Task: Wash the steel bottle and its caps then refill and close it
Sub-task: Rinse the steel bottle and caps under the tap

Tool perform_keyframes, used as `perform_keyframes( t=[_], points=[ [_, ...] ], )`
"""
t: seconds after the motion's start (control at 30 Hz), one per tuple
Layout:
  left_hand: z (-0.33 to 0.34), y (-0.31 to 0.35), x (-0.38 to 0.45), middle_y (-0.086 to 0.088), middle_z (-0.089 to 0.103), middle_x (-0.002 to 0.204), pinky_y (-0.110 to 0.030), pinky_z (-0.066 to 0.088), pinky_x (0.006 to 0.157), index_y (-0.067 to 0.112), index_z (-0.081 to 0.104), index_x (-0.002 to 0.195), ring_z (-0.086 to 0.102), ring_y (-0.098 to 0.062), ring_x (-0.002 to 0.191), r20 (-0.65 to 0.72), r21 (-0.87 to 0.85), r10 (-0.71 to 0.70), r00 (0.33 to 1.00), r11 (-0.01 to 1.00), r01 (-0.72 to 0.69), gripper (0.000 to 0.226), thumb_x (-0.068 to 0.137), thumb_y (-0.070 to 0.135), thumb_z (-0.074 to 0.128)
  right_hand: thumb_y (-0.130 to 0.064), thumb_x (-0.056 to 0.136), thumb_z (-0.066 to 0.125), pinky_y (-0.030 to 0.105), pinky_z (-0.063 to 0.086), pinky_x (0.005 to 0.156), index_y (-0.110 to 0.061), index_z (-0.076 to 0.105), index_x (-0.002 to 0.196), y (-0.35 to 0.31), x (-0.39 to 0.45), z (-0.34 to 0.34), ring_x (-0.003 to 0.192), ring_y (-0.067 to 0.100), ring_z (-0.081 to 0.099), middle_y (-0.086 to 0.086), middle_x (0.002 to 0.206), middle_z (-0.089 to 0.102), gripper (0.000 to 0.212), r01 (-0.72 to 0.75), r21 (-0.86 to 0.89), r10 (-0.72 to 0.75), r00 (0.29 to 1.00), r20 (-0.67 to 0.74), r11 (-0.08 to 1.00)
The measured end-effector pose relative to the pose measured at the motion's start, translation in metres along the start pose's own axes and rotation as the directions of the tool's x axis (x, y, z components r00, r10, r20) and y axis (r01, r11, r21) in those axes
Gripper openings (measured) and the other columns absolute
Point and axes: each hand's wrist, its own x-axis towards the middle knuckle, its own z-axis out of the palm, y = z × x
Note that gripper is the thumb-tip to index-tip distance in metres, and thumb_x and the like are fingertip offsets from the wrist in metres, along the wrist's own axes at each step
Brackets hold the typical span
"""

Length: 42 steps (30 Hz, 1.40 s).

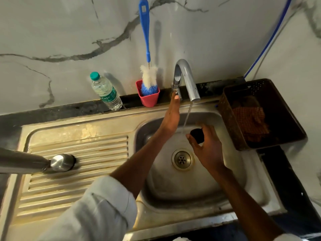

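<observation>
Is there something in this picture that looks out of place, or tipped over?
Yes: the steel bottle lies on its side on the ribbed drainboard, not upright. The plastic water bottle leans against the wall. Nothing looks spilled or broken.

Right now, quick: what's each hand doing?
Left hand: open, straight fingers reaching up to touch the chrome tap lever.
Right hand: gripping a small dark round cap beside the running water stream.

Steel bottle [33, 162] cut off at left edge; cap [197, 135] half hidden by fingers.
</observation>
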Motion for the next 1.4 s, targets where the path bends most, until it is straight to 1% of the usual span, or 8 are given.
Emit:
perform_keyframes(
  t=[0.27,0.43,0.63,0.77,0.97,1.1,1.27,1.4],
  points=[
    [-0.035,-0.037,-0.001,0.007,0.021,0.174,-0.044,0.014,0.131,0.029,0.030,0.166,0.010,-0.014,0.162,-0.021,0.422,0.102,0.995,0.903,-0.083,0.057,0.113,0.052,0.030,-0.027,0.098,0.069,0.012,0.050,0.085,-0.010,0.056,0.132,-0.017,-0.008,-0.022,0.111,0.005,0.056,0.006,0.131,0.053,0.041,0.167,0.122,-0.144,0.973,-0.179,0.978],
    [-0.041,-0.073,-0.072,-0.003,0.045,0.164,-0.052,0.031,0.126,0.022,0.045,0.158,0.034,-0.020,0.155,-0.179,0.467,0.037,0.983,0.883,0.052,0.057,0.109,0.052,0.041,-0.038,0.096,0.069,0.034,0.047,0.087,-0.016,0.054,0.126,0.009,-0.033,0.023,0.110,0.030,0.064,0.007,0.131,0.053,0.041,-0.274,-0.067,0.280,0.899,0.338,0.959],
    [-0.049,-0.112,-0.153,-0.003,0.045,0.164,-0.047,0.031,0.127,0.018,0.045,0.158,0.032,-0.021,0.156,-0.286,0.635,0.067,0.956,0.760,0.136,0.054,0.110,0.043,0.047,-0.029,0.099,0.066,0.019,0.048,0.085,-0.011,0.054,0.132,-0.019,-0.041,0.004,0.106,0.011,0.058,0.006,0.133,0.050,0.039,0.084,0.180,-0.086,0.996,0.000,0.980],
    [-0.058,-0.125,-0.189,-0.008,0.052,0.158,-0.050,0.038,0.122,0.015,0.051,0.153,0.044,-0.027,0.149,-0.345,0.700,0.082,0.935,0.687,0.198,0.055,0.109,0.046,0.044,-0.034,0.100,0.061,0.043,0.048,0.090,-0.012,0.050,0.121,0.005,-0.060,0.027,0.111,0.036,0.062,0.012,0.128,0.050,0.033,-0.267,-0.088,0.280,0.880,0.383,0.960],
    [-0.072,-0.138,-0.227,-0.008,0.049,0.161,-0.051,0.032,0.125,0.015,0.050,0.153,0.039,-0.028,0.153,-0.388,0.715,0.062,0.920,0.650,0.257,0.056,0.109,0.049,0.041,-0.032,0.097,0.067,0.032,0.054,0.075,-0.017,0.053,0.130,-0.023,-0.072,0.016,0.094,0.018,0.061,0.004,0.134,0.047,0.039,0.096,0.096,-0.102,0.994,0.051,0.991],
    [-0.080,-0.143,-0.245,-0.006,0.046,0.163,-0.051,0.033,0.124,0.016,0.047,0.155,0.038,-0.026,0.153,-0.409,0.722,0.053,0.911,0.629,0.288,0.058,0.108,0.050,0.045,-0.032,0.098,0.060,0.040,0.050,0.093,-0.011,0.054,0.128,0.002,-0.075,0.034,0.112,0.036,0.061,0.016,0.133,0.056,0.037,-0.316,-0.143,0.346,0.867,0.358,0.938],
    [-0.090,-0.144,-0.264,0.000,0.039,0.167,-0.048,0.026,0.128,0.021,0.043,0.158,0.028,-0.021,0.158,-0.450,0.693,0.044,0.892,0.647,0.318,0.058,0.107,0.049,0.041,-0.030,0.093,0.072,0.031,0.053,0.082,-0.022,0.055,0.128,-0.018,-0.084,0.038,0.094,0.013,0.059,-0.001,0.130,0.047,0.039,0.052,0.088,-0.071,0.969,0.235,0.995],
    [-0.109,-0.148,-0.276,0.003,0.034,0.170,-0.045,0.020,0.130,0.024,0.039,0.160,0.020,-0.017,0.160,-0.498,0.652,0.034,0.866,0.674,0.348,0.056,0.109,0.045,0.047,-0.026,0.099,0.065,0.030,0.052,0.045,-0.011,0.060,0.108,-0.017,-0.089,0.065,0.050,0.012,0.058,0.010,0.083,0.064,0.018,-0.437,0.222,0.327,0.856,0.401,0.872]
  ],
)
